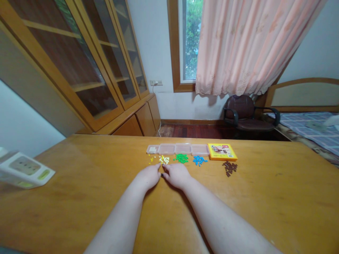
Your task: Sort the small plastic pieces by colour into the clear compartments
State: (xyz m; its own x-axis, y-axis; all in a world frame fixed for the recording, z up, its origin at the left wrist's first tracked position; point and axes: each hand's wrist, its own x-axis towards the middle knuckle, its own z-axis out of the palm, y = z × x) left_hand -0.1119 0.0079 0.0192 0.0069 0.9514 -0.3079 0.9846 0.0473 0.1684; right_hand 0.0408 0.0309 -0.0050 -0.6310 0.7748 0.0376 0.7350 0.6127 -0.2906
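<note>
- Straight ahead in the head view, the white pieces (164, 160) lie on the table (106, 211) just beyond the fingertips, on the far side of both hands.
- Roughly, they form a loose, rounded scatter with no clear long axis; single pieces are too small to tell which way each one points.
- Both hands come in from the near side, the left hand (149, 176) angled far and right, the right hand (177, 174) angled far and left. Their index fingertips sit near each other at the near edge of the white pieces; the right one looks slightly closer to the middle.
- Each index finger reaches forward, and the right thumb points left toward the left hand. Whether any fingertips pinch a piece, I cannot tell.
- Left of the white scatter are a few yellow pieces (151, 159); to its right come green pieces (181, 158), then blue pieces (199, 161), with brown pieces (230, 168) well apart.
- Beyond these stand a row of clear trays (166, 149) and, at its right end, a yellow box (222, 152).
</note>
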